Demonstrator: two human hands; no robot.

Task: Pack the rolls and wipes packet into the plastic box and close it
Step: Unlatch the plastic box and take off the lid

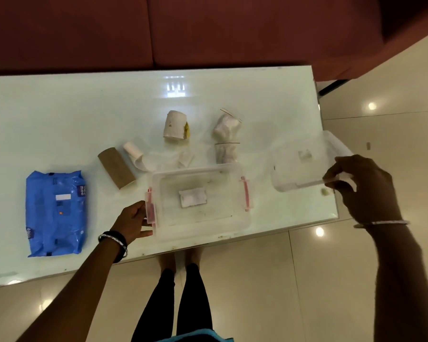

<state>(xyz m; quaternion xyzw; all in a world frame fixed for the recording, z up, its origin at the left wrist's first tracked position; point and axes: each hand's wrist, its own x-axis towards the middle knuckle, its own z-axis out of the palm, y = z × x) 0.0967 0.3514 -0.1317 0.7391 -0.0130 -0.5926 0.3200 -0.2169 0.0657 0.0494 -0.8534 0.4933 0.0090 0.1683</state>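
Note:
A clear plastic box with red side clasps stands open near the table's front edge, with only a white label inside. My left hand grips its left clasp. My right hand holds the clear lid tilted above the table's right end. A blue wipes packet lies at the left. Behind the box lie a brown cardboard roll, a small white roll partly unwound, a white roll with a yellow patch, and two white rolls in clear bags.
The glass table ends just right of the lid, with glossy tiled floor beyond and in front. A dark red sofa runs along the far side. A small folded white piece lies behind the box. My legs stand at the front edge.

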